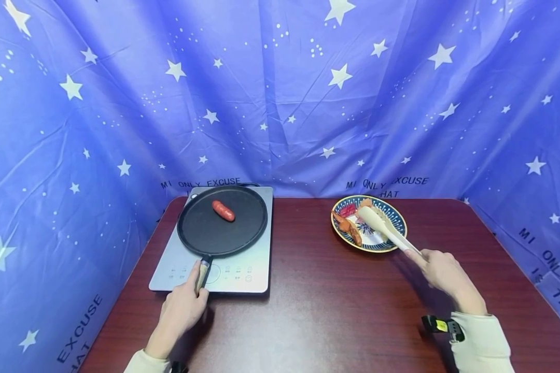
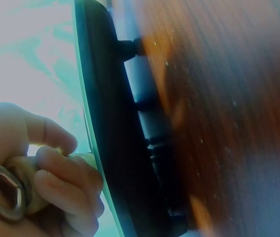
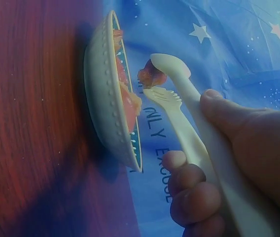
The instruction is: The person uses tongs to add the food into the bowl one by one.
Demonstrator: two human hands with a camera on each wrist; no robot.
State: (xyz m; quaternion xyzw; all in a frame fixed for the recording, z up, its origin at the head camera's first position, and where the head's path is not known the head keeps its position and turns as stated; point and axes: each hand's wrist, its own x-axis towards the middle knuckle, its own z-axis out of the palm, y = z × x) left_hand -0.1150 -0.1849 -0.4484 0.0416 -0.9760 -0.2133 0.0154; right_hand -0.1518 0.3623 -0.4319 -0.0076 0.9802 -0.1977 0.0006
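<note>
My left hand [image 1: 179,311] grips the handle [image 1: 203,273] of a flat black frying pan [image 1: 214,233], which sits on an induction cooker [image 1: 163,277]. A red sausage [image 1: 223,211] lies in the pan. In the left wrist view, fingers curl round the handle's end by its metal ring [image 2: 4,192]. On the right, my right hand [image 1: 445,272] holds pale tongs [image 1: 394,237] over a patterned plate [image 1: 398,220] of food. The right wrist view shows a reddish-brown food piece [image 3: 151,75] at the tong tips, apart from the plate; its kind is unclear.
Several food pieces lie on the plate, among them an orange-brown one [image 1: 347,228] and a red one [image 1: 347,210]. Dark red wooden table [image 1: 308,280] lies between cooker and plate. A blue star-printed curtain [image 1: 280,129] hangs behind and at both sides.
</note>
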